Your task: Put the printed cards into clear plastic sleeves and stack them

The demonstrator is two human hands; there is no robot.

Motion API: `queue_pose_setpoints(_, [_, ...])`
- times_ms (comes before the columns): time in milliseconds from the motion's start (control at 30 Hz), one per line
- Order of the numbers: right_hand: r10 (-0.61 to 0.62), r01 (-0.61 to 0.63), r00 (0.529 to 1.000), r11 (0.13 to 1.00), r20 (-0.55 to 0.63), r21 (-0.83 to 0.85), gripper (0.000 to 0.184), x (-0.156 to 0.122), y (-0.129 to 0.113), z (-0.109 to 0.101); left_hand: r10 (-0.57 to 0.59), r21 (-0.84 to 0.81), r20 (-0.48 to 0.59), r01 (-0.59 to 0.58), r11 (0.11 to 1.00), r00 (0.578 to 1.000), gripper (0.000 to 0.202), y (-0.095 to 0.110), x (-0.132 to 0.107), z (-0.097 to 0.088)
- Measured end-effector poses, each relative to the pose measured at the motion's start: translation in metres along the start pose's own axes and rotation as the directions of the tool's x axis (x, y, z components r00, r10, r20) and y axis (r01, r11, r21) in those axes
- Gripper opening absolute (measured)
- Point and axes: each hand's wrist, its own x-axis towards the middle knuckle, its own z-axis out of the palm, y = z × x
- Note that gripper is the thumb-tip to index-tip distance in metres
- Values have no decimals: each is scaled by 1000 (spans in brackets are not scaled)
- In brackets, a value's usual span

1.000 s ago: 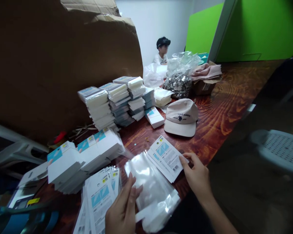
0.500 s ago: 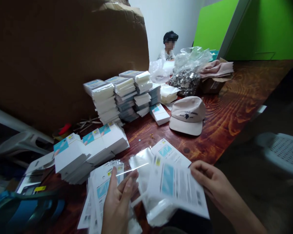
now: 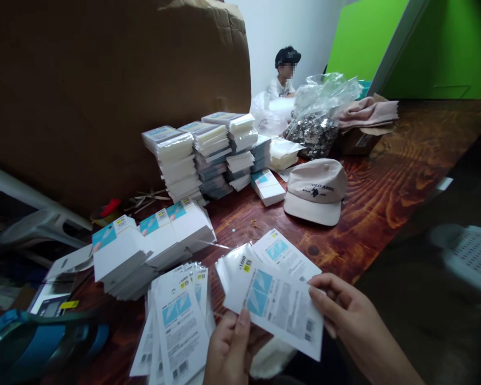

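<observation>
A white printed packaging card (image 3: 280, 305) with blue pictures and a yellow label is held tilted in front of me. The thumb of my left hand (image 3: 230, 342) presses on its lower left edge, fingers underneath. My right hand (image 3: 344, 310) pinches its right edge. Clear plastic sleeves (image 3: 228, 262) show behind the card, and more whitish plastic (image 3: 272, 357) shows below it; whether my left fingers also touch that is hidden. Another printed card (image 3: 286, 254) lies on the table just beyond. Left of my left hand is a fanned pile of similar cards (image 3: 180, 321).
Card stacks (image 3: 120, 256) stand at the left, with tall sleeve stacks (image 3: 176, 166) behind. A beige cap (image 3: 316, 192), a plastic bag of shiny pieces (image 3: 312, 133) and a cardboard box (image 3: 358, 141) sit farther back. A person (image 3: 282, 80) sits beyond. The table's right edge slopes away.
My left hand has moved right from above the card pile and now grips the held card. The held card has turned flatter toward me. The view has shifted slightly.
</observation>
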Motion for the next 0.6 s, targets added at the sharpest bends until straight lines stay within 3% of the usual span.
queue_pose_setpoints(100, [26, -34, 987, 998, 159, 46, 30, -9, 11, -2, 47, -75, -97, -55, 996, 994, 36, 10, -2, 6])
queue_pose_setpoints(167, [40, -41, 978, 999, 205, 2, 30, -14, 18, -5, 108, -81, -182, -125, 989, 977, 38, 21, -2, 7])
queue_pose_setpoints(267, [55, -44, 981, 997, 186, -62, 34, -20, 23, -7, 210, -49, -245, -228, 972, 947, 43, 34, -1, 6])
queue_pose_setpoints(333, [60, -43, 984, 994, 165, -103, 34, -23, 21, -6, 236, -13, -230, -245, 969, 944, 42, 38, -2, 5])
queue_pose_setpoints(467, [14, 0, 996, 985, 85, -170, 36, -28, 7, 1, 241, 63, -177, -233, 970, 954, 36, 35, -7, 6])
queue_pose_setpoints(600, [18, -6, 997, 987, 76, -161, 37, -32, 0, 14, 172, 79, -197, -159, 984, 965, 46, 20, -12, 7])
